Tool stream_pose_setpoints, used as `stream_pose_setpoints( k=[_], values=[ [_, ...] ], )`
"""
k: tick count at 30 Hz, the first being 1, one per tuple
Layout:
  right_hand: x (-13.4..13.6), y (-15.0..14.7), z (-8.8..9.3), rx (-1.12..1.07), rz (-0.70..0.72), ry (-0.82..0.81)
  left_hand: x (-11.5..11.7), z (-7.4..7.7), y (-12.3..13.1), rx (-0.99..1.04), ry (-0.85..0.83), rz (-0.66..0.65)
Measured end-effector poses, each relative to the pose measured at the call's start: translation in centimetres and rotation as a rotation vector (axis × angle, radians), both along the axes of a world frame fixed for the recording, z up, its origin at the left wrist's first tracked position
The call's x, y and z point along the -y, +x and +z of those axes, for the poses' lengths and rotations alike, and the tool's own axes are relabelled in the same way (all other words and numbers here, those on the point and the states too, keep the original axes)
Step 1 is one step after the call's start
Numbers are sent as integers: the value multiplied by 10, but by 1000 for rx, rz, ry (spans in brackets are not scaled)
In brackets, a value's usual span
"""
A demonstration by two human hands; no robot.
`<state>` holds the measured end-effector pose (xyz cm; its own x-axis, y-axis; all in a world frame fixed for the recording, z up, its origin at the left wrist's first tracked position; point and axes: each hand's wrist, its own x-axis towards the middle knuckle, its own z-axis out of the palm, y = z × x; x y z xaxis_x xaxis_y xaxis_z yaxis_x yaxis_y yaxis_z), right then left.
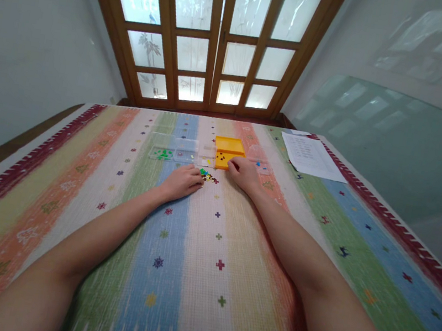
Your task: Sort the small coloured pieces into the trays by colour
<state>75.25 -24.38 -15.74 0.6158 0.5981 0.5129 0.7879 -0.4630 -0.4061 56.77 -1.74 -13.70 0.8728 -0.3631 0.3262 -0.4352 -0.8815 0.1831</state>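
**Around a heap of small coloured pieces [209,177]**

We take the heap as the centre of the dial, with the glazed wooden doors [191,53] at twelve o'clock; everything in reach lies on a striped tablecloth [196,296].

At ten o'clock, farthest left, we see a clear plastic box with green pieces [164,154] scattered inside it. Just right of it, between ten and eleven, a second clear box [184,156] holds a few small pieces, too tiny for us to name.

At nine o'clock, our left hand [183,182] rests palm down on the cloth, fingers partly curled, the tips at the heap's left edge. We cannot tell whether a piece is pinched in them.

Near twelve, another clear box [206,161] holds pale and yellow bits. At one o'clock stands the yellow-orange box [230,144], lid raised, with dark pieces [221,156] in its tray.

Between two and three, our right hand [242,171] covers that tray's near right corner, fingers bent and drawn together; whether they grip anything we cannot see. Beyond it, blue pieces [259,163] lie in a clear box. Farthest right, at two o'clock, we find a printed paper sheet [313,158].
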Motion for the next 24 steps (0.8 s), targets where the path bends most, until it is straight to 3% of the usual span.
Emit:
stream_pose_setpoints(
  k=[11, 18, 24],
  values=[
    [0, 1, -1, -5, 22, 0, -7, -3, 1, -46, -252, 199],
    [-1, 3, -3, 6, 27, 9, -26, -9, 6, 15, -412, 277],
    [-1, 5, -5, -3, 31, -6, -38, -17, 11, 19, -596, 423]
  ],
)
